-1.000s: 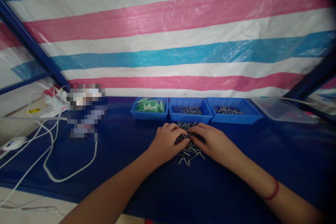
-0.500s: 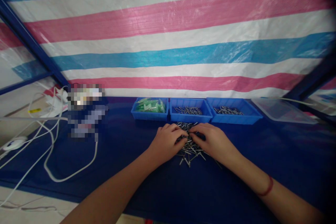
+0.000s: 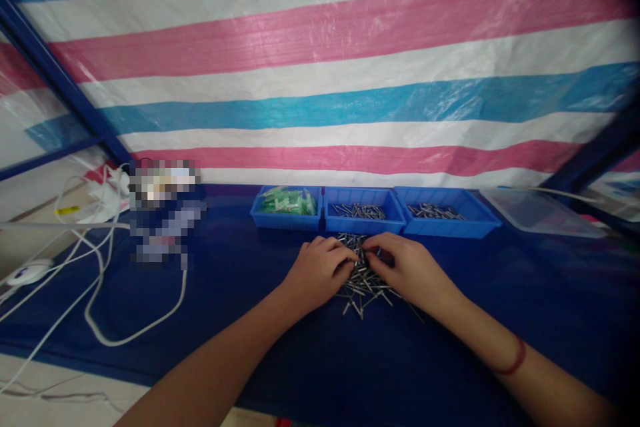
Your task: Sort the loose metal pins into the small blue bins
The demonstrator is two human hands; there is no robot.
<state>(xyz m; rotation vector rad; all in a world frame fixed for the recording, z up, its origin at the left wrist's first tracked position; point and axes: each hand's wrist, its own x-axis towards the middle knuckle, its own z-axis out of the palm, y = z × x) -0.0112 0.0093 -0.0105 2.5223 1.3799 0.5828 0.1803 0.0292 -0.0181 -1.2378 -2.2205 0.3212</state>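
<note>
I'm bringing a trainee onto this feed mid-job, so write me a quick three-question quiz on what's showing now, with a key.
1. Multiple choice: what lies between the left hand and the right hand?
A. a white cable
B. a pile of thin metal pieces
C. a clear plastic tray
2. True or false: the red band is on the left arm.
3. Fill in: of the three blue bins, the leftmost bin holds mostly ____-coloured items.

Key:
1. B
2. False; the red band is on the right arm.
3. green
</note>
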